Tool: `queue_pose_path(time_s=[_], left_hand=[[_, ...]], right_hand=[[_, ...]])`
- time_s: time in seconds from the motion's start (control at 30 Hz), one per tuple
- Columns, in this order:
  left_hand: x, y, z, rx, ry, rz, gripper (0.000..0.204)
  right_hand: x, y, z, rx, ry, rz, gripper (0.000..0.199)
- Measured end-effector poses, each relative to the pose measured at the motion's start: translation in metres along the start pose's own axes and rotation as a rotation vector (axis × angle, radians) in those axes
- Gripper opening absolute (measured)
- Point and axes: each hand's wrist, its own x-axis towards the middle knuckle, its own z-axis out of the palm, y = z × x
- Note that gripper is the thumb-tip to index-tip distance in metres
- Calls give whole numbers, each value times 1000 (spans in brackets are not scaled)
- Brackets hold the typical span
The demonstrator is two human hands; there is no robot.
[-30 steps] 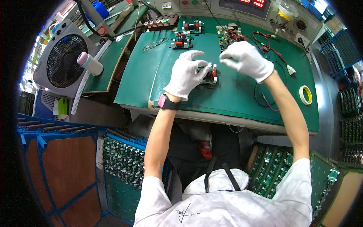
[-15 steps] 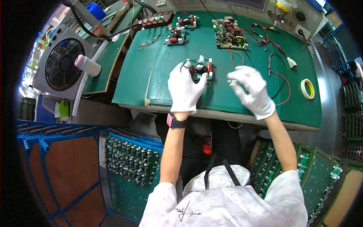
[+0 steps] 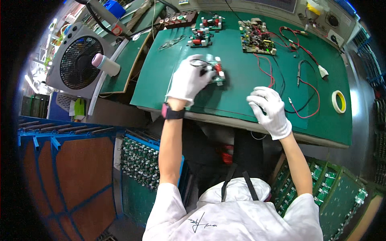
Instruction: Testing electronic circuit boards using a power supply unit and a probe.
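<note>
My gloved left hand (image 3: 188, 80) is closed on a small circuit board (image 3: 220, 76) with red and white parts, tilted and blurred over the green mat. A thin black wire loops by its fingers. My gloved right hand (image 3: 270, 112) is near the bench's front edge, apart from the board. Its thumb and forefinger curl towards each other, and what they hold, if anything, does not show. Beyond the left hand, two similar boards stand, one nearer (image 3: 200, 37) and one farther (image 3: 211, 23). A larger populated circuit board (image 3: 258, 38) has wires running from it.
Red and black test leads (image 3: 298, 74) lie right of the large board, near a tape roll (image 3: 339, 101). A fan (image 3: 80, 60) and a bottle (image 3: 106, 65) stand at left. Racks of boards flank me, one left (image 3: 140, 162), one right (image 3: 321, 180).
My left hand has drawn the small board leftward and tilted it. My right hand has come down towards the bench edge; the small white piece at its fingertips no longer shows. The view has shifted slightly.
</note>
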Motion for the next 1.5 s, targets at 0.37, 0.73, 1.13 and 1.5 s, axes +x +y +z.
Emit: queue_pose_path(time_s=[0.37,0.73,1.13,1.5], left_hand=[[10,-177,-55,293,166,-671,56],[-6,-213,-57,298,274,-553,57],[-115,-72,-54,243,501,-205,18],[42,27,75,-38,80,352,34]], right_hand=[[-141,-46,44,-19,-291,21,5],[-321,108,153,-62,-334,1031,47],[-338,131,243,20,-282,965,47],[-373,133,136,7,-107,1004,47]])
